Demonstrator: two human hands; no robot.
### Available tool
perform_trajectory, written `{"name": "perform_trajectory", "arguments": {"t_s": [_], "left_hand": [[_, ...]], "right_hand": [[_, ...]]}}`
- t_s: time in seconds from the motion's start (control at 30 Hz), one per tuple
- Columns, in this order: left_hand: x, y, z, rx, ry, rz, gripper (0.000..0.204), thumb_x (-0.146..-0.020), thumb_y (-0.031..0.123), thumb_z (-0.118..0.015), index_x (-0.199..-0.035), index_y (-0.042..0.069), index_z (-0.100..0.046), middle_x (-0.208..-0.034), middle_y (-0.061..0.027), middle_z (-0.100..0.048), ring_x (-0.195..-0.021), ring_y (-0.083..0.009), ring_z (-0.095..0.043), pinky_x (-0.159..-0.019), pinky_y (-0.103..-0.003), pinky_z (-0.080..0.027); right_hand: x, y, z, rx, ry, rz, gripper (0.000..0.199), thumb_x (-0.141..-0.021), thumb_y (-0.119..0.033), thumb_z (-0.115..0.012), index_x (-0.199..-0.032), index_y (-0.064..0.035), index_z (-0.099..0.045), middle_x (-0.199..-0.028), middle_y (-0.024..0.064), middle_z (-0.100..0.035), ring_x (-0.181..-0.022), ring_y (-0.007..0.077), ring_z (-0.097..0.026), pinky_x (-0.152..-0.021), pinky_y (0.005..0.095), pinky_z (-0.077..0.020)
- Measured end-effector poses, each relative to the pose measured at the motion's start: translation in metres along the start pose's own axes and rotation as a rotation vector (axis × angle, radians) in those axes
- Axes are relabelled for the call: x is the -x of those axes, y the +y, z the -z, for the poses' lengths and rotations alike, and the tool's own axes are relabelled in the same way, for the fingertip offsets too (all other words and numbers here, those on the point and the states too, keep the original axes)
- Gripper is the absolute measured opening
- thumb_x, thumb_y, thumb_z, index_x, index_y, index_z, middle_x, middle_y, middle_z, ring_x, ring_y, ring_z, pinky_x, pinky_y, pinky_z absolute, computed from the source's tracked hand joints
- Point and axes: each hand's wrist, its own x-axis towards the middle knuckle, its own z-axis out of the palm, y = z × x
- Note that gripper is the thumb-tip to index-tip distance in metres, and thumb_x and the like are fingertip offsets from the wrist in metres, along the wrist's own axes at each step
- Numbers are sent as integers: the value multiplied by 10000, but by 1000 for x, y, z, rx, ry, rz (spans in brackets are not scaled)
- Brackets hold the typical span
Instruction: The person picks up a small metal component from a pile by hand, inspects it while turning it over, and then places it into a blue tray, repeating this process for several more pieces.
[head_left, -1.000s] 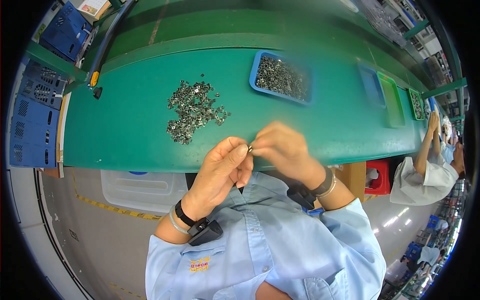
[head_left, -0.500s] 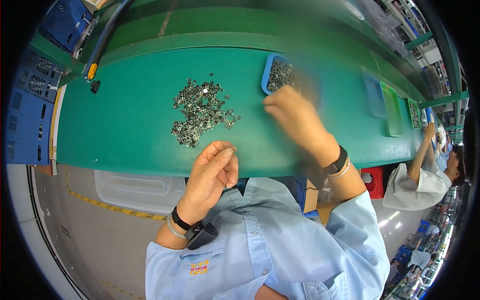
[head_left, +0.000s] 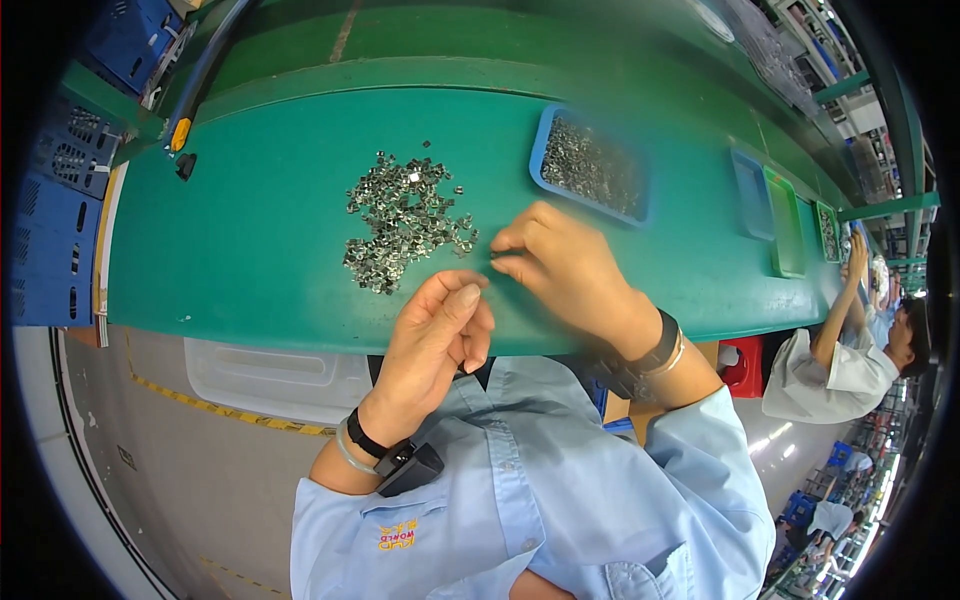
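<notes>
A loose pile of small shiny metal pieces (head_left: 400, 215) lies on the green tabletop (head_left: 250, 220). My left hand (head_left: 435, 325) is closed just in front of the pile, thumb against the curled fingers; whatever it holds is hidden. Close beside it on the right, my right hand (head_left: 560, 265) pinches with thumb and forefinger. A tiny dark spot shows between those fingertips, too small to name. Behind my right hand stands a blue tray (head_left: 541, 150), filled with many similar small metal pieces (head_left: 590, 165); its right side looks blurred.
Farther right are another blue tray (head_left: 752, 195) and a green tray (head_left: 786, 220). A co-worker (head_left: 835, 370) sits at the right end. Blue crates (head_left: 55, 240) stand at the left. Below the table edge are a clear plastic lid or bin (head_left: 270, 375) and a red stool (head_left: 742, 370).
My right hand has moved left and nearer, from the blue tray's front edge to beside my left hand. The left hand has stayed almost in place, still closed.
</notes>
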Motion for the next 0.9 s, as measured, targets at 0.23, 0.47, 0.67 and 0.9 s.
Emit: {"name": "perform_trajectory", "arguments": {"t_s": [0.23, 0.47, 0.67, 0.9], "left_hand": [[-5, -3, -16, -54, -13, 10, 204, -935, 216, -552, -1019, 31, -531, -756, -52, -578, -524, -98, -478, -450, -222, -352], [-1, -9, -16, -28, -49, 38, 199, -932, 210, -557, -986, 19, -567, -730, -44, -587, -519, -93, -481, -437, -218, -352], [3, -13, -18, -84, -69, 10, 187, -932, 203, -556, -988, 25, -576, -709, -35, -583, -518, -94, -485, -437, -206, -355], [8, -14, -22, -91, -41, -20, 167, -936, 194, -548, -982, 37, -579, -709, -33, -583, -521, -90, -491, -438, -202, -358]], "right_hand": [[19, -22, 14, -44, 71, 113, 223, -688, -57, -743, -872, -63, -618, -821, 55, -582, -727, 236, -585, -603, 318, -486], [35, -26, 15, -278, 100, -8, 218, -715, -47, -735, -897, -57, -615, -832, 55, -581, -743, 199, -584, -613, 298, -481], [44, -27, 15, -425, 147, -31, 195, -737, -18, -715, -900, -54, -614, -837, 60, -578, -762, 184, -579, -622, 291, -477], [48, -28, 11, -327, 192, 15, 199, -733, 0, -708, -898, -53, -611, -832, 60, -588, -761, 200, -578, -625, 295, -479]]}}
